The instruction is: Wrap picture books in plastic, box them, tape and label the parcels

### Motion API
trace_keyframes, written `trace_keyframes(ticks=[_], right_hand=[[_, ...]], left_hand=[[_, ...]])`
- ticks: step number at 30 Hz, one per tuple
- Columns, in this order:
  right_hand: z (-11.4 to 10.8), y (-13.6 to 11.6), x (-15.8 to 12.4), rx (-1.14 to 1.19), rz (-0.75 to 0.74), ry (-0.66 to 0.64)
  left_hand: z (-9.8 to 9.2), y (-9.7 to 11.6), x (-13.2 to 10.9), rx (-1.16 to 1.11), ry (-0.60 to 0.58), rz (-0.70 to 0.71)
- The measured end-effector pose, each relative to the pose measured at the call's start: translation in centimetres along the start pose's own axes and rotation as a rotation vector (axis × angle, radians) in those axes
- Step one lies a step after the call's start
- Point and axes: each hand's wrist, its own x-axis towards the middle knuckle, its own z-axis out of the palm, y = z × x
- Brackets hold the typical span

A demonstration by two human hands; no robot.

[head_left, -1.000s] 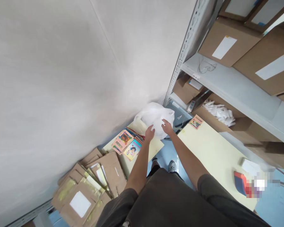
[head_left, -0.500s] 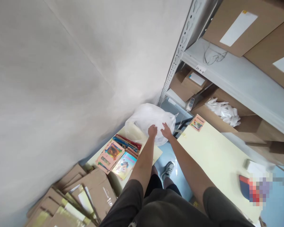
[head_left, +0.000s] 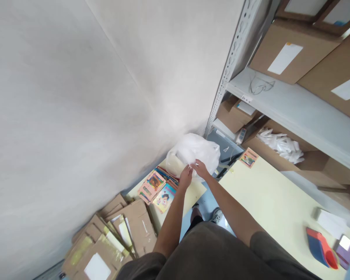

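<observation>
A full, translucent white plastic bag (head_left: pixel 202 149) stands at the end of the narrow table, against the wall. My left hand (head_left: pixel 186 175) is closed on the near side of the bag, pinching its plastic. Right beside it, my right hand (head_left: pixel 200 168) also pinches the bag, the fingertips of both hands nearly touching. Picture books (head_left: pixel 165 197) lie just left of my left hand. What the bag holds cannot be made out.
Flattened cardboard boxes (head_left: pixel 134 221) lean at the lower left. The cream table (head_left: pixel 268 198) on the right bears a booklet (head_left: pixel 249 157) and a red and blue object (head_left: pixel 321 247). Metal shelving (head_left: pixel 291 101) with cartons rises behind it. A wall (head_left: pixel 119 101) fills the left.
My hands have come together on the bag; my right hand, its fingers spread before, now pinches the plastic. The view has shifted, with the scene lower and further right.
</observation>
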Motion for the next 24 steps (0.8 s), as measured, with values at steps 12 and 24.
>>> trace_keyframes(ticks=[12, 24], right_hand=[[-12.6, -8.7, -5.5, 0.139, -0.064, -0.014], [-28.3, -6.9, -19.2, 0.511, 0.009, 0.463]], left_hand=[[0.0, 8.3, -0.3, -0.493, 0.068, -0.285], [8.8, 21.4, -3.0, -0.451, -0.111, -0.037]])
